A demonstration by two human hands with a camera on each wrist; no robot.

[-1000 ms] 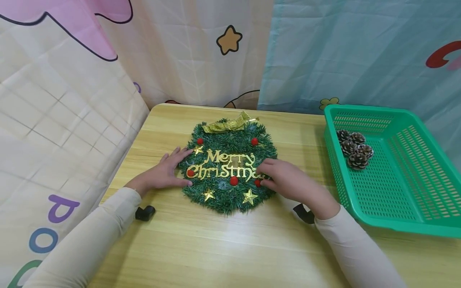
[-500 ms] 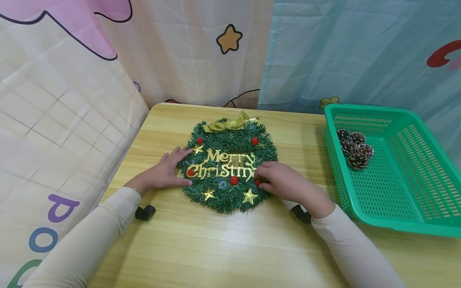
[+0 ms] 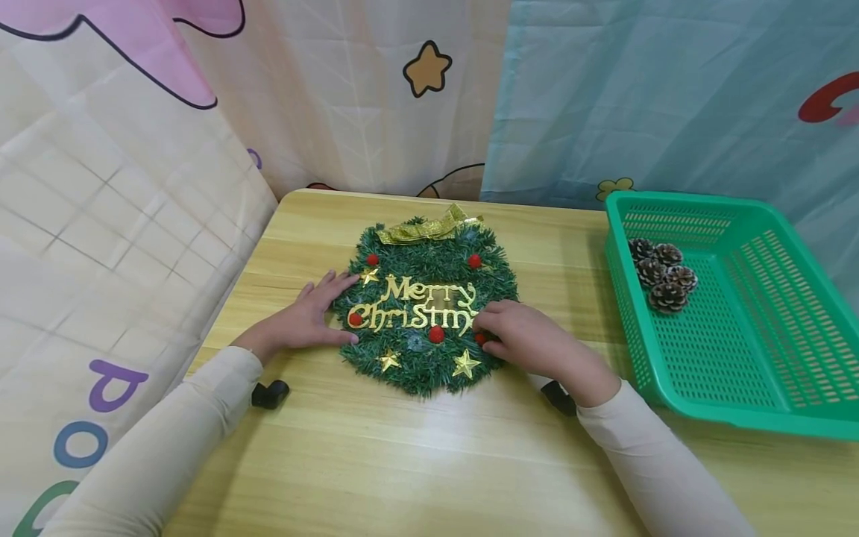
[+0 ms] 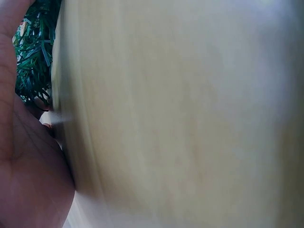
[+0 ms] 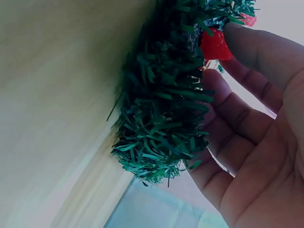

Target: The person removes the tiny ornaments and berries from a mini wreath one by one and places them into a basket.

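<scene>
My left hand (image 3: 295,322) lies flat against the Christmas wreath (image 3: 426,306); my right hand (image 3: 530,339) pinches a red berry (image 5: 214,43) (light, bristly, springy: grip rim).

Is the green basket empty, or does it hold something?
Not empty. The green basket holds a small cluster of pine cones at its far left corner; the rest of its floor shows bare mesh.

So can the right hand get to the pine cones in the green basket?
Probably yes: the right hand is on the wreath, and only bare table separates it from the basket holding the pine cones.
</scene>
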